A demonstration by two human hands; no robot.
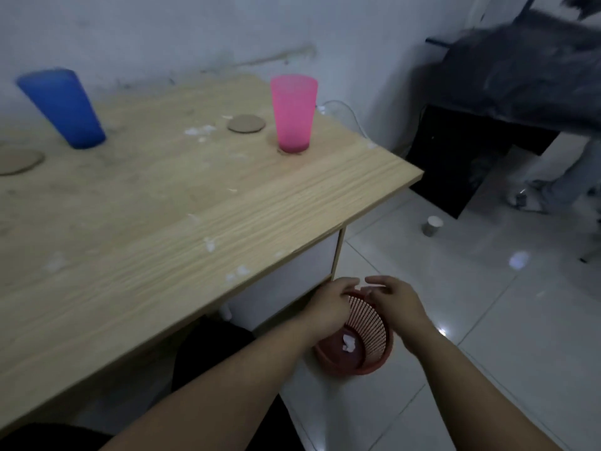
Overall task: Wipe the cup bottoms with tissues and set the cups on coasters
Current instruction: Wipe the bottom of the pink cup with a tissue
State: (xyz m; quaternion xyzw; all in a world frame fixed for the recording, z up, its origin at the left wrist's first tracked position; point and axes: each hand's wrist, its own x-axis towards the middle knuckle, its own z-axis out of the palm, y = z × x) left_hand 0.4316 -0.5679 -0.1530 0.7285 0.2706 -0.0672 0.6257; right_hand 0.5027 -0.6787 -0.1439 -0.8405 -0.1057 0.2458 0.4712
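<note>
A pink cup (294, 113) stands upright on a coaster (282, 151) near the table's right edge. A blue cup (63, 107) stands on the bare table at the far left. Two bare cardboard coasters lie nearby: one (246, 124) left of the pink cup, one (18, 161) at the left edge. Both my hands hover over a red mesh bin (364, 340) on the floor, off the table's front right corner. My left hand (331, 304) has curled fingers. My right hand (395, 296) pinches a small white tissue scrap (369, 290). A crumpled tissue (349, 343) lies inside the bin.
White tissue crumbs (199, 130) are scattered over the wooden table (162, 206). A small grey cup (432, 225) stands on the tiled floor. A dark cabinet (465, 151) and another person's legs (553, 190) are at the right.
</note>
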